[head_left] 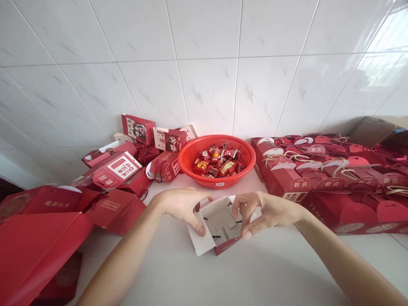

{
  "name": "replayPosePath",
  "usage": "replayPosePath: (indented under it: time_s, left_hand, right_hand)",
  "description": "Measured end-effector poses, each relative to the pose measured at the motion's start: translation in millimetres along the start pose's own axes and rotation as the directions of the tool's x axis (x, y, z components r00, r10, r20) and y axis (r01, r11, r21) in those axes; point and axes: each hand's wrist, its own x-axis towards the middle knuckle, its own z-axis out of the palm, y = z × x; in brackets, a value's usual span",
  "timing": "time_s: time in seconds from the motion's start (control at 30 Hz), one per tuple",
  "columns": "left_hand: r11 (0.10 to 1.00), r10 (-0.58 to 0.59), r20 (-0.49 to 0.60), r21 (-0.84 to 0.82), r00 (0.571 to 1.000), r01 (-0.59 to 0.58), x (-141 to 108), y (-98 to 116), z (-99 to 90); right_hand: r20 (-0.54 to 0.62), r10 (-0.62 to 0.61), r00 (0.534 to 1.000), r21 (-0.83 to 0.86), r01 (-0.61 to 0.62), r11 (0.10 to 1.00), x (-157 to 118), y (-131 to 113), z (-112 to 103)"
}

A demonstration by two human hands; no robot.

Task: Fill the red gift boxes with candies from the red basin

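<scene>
An opened red gift box [223,227] with a white inside sits on the white tabletop between my hands. Its flaps stand apart, and dark cord pieces show at the slots inside. My left hand [183,210] grips the left flap, thumb on its white inner face and fingers behind. Over the box's right side, my right hand [258,212] bends its fingers around the rim, thumb at the front corner. Just beyond the box stands a red plastic basket [216,182] holding several wrapped candies [218,161].
Folded red boxes [117,208] lie piled on the left, with printed boxes [138,128] behind. Rows of closed red boxes [331,182] with twine handles fill the right. A brown cardboard box [369,129] stands far right. A tiled wall [207,89] bounds the back.
</scene>
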Motion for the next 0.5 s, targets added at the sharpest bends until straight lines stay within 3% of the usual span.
replayPosePath:
  time_s: [0.1,0.17,0.27,0.33,0.37,0.43,0.5]
  left_hand:
    - [1.000,0.011,0.002,-0.001,1.000,-0.011,0.1,1.4,0.4]
    - [1.000,0.014,0.000,-0.010,1.000,-0.014,0.0,2.2,0.5]
    - [1.000,-0.008,-0.019,-0.004,1.000,0.008,-1.2,2.5,-0.5]
    - [0.998,-0.053,-0.051,0.040,0.997,0.055,-2.1,1.6,-2.0]
    - [0.994,-0.079,-0.065,0.072,0.995,0.084,-2.4,1.0,-2.8]
    - [0.983,-0.123,-0.086,0.129,0.989,0.134,-2.3,-0.5,-4.0]
    - [0.973,-0.145,-0.093,0.165,0.985,0.159,-1.1,-1.4,-4.0]
  right_hand:
    - [-0.029,-0.080,0.996,-0.199,0.072,0.977,-3.6,-6.0,5.1]
    - [-0.047,-0.147,0.988,-0.406,0.116,0.907,-4.7,-7.7,12.1]
    - [-0.108,-0.298,0.948,-0.751,0.119,0.649,-3.2,-5.8,24.8]
    - [-0.101,-0.404,0.909,-0.880,0.108,0.463,-0.7,-2.1,30.9]
    - [-0.083,-0.438,0.895,-0.899,0.121,0.420,0.7,0.2,32.4]
    - [-0.063,-0.453,0.889,-0.871,0.173,0.461,3.1,5.4,32.1]
    - [-0.107,-0.410,0.906,-0.779,0.180,0.600,4.8,9.8,28.5]
